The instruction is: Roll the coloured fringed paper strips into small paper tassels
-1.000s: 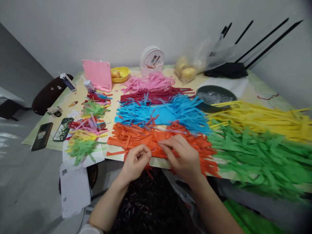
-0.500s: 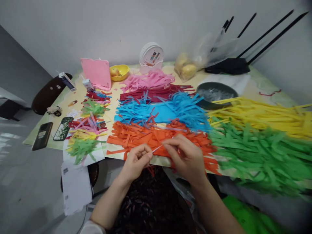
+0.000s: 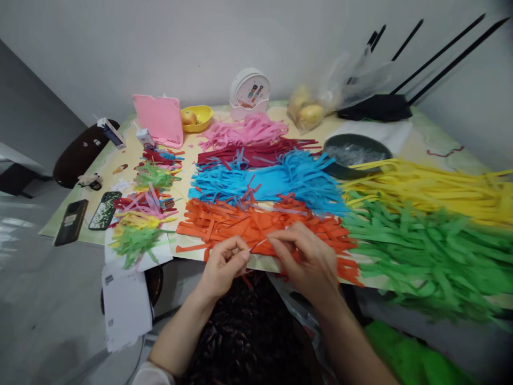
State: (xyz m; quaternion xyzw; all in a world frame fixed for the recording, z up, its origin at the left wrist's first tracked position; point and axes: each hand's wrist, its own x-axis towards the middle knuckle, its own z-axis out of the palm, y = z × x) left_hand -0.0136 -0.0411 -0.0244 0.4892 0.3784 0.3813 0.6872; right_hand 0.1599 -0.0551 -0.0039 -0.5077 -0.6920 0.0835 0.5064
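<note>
A thin pale string (image 3: 258, 245) runs between my two hands over the table's front edge. One end is pinched in my left hand (image 3: 227, 266), thumb against fingers. My right hand (image 3: 305, 256) pinches the other end between thumb and forefinger. Under and behind the hands lies a pile of orange fringed strips (image 3: 224, 222). Beyond it, blue fringed strips (image 3: 264, 184), dark red strips (image 3: 256, 152) and pink strips (image 3: 248, 131) lie in rows. The string's exact ends are hidden by my fingers.
Yellow strips (image 3: 433, 187) and green strips (image 3: 425, 251) cover the right side, the green hanging over the edge. A dark bowl (image 3: 356, 168) sits behind them. Mixed small strips (image 3: 136, 240), phones (image 3: 71, 222), a pink tablet case (image 3: 160, 120) and a yellow bowl (image 3: 204, 117) occupy the left.
Both hands stay in nearly the same place with the string between them. My right hand has shifted very slightly to the right.
</note>
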